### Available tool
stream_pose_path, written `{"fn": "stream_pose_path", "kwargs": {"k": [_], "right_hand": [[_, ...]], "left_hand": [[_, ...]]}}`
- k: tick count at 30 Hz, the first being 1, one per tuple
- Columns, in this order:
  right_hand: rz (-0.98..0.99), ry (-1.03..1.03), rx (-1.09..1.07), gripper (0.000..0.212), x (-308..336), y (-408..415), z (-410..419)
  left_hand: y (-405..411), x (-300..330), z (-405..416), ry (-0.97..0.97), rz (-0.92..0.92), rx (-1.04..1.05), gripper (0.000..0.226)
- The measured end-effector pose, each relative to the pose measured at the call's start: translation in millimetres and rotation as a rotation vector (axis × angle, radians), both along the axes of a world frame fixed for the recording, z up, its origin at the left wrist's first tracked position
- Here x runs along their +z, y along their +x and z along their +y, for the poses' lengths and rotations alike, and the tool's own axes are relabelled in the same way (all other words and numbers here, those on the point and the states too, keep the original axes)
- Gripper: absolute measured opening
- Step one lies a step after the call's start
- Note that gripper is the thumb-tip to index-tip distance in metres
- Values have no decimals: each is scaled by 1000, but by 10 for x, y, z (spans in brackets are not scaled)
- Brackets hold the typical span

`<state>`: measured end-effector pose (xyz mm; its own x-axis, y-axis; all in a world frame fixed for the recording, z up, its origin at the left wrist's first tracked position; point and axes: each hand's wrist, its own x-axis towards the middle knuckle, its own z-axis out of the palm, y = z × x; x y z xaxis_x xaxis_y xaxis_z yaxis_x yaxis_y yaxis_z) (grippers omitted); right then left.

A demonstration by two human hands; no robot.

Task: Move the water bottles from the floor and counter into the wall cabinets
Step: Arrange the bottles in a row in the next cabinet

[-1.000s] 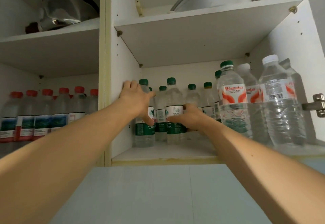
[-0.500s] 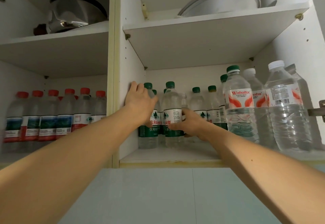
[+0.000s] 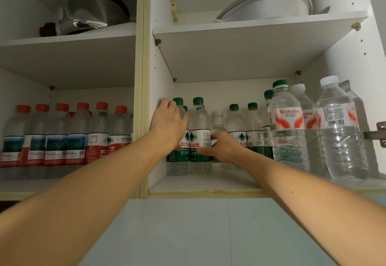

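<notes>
Two green-capped water bottles stand upright at the front left of the lower shelf point(image 3: 204, 182) in the right cabinet compartment, long axes vertical, caps up, green-and-white labels facing out. The left green-capped bottle point(image 3: 177, 161) sits hard by the compartment's side wall; the right green-capped bottle point(image 3: 199, 138) touches it, side against side. The left hand point(image 3: 169, 123) lies over the upper body and shoulder of the left one, fingers fairly straight and reaching toward the wall, so only its cap and lower label show. The right hand point(image 3: 219, 146) holds low on the label of the right one, thumb across the front and fingers curled round its far side.

Behind the right hand stand more green-capped bottles point(image 3: 235, 123) in a row at the back, all upright, with one clear uncapped-looking bottle neck among them that is hard to read. Farther right of that hand are taller Wahaha bottles point(image 3: 289, 123), upright, with green and white caps. Left of the left hand, past the cabinet divider point(image 3: 143, 77), a row of red-capped bottles point(image 3: 62, 136) stands upright. Above, the upper shelves hold a metal pot point(image 3: 92, 11) and white plates point(image 3: 269, 4).
</notes>
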<state>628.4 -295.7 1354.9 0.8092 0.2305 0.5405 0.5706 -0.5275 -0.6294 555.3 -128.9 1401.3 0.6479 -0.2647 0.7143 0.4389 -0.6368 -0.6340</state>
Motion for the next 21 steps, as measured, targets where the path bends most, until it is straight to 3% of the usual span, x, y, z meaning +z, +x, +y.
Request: {"fn": "stream_pose_path", "kwargs": {"k": [7,11,14,16,19,21], "right_hand": [[-22,-58,-74,46,-21,-188,5],[-170,-12,-230,56,-6,-457,-135],[-430,-32,-287,32,9,-776,-332],[-650,-36,-361,22,18,-1008,-492],[-875,85,-469,25,25,-1283,-765],[-833,157,-582,34,2,-1362,-952]], "left_hand": [[-88,-8,-38,-13,11,-34,105],[-231,21,-76,-87,-25,-277,78],[-280,41,-155,-276,-46,-590,51],[-289,37,-265,-483,-41,-813,46],[-282,2,-507,-751,-6,-1072,48],[-267,-43,-722,-874,77,-1191,49]]}}
